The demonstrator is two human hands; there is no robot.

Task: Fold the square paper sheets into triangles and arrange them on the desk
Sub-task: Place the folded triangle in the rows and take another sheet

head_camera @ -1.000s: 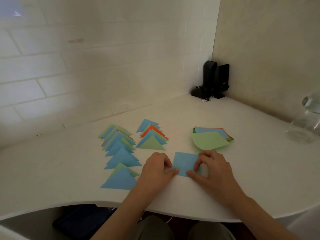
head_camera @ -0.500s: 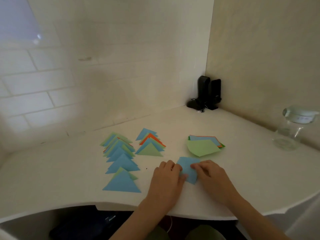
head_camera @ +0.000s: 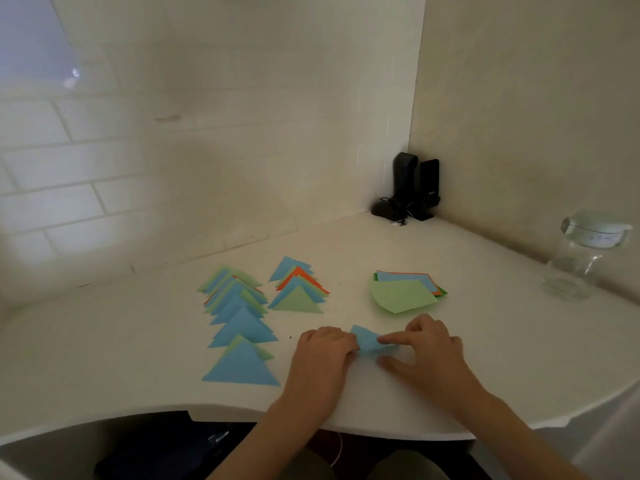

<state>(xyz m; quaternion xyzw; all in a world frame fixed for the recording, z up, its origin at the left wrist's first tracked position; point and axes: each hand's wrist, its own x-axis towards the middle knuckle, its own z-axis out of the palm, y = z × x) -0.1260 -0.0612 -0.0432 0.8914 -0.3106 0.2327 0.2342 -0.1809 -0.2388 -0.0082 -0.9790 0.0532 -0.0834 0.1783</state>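
Blue sheet: a small light-blue paper (head_camera: pixel 367 342) lies on the white counter (head_camera: pixel 485 341) near its front edge, between the two hands; only a part shows, with one pointed corner toward the wall, and its full outline cannot be told.
Left hand: the left hand (head_camera: pixel 322 355) has its fingers curled down onto the sheet's left side, holding it against the counter.
Right hand: the right hand (head_camera: pixel 427 349) pinches the sheet's right side, forefinger stretched along the top and thumb below.
Folded triangles: a long overlapping row (head_camera: pixel 239 327) of blue and green triangles runs left of the hands; a shorter row (head_camera: pixel 298 289), blue, green and orange, sits just beside it.
Unfolded stack: a pile of square sheets (head_camera: pixel 407 291) sits beyond the right hand, a curling green one on top.
Also there: black speakers (head_camera: pixel 414 188) in the corner, a glass jar (head_camera: pixel 585 258) at right.
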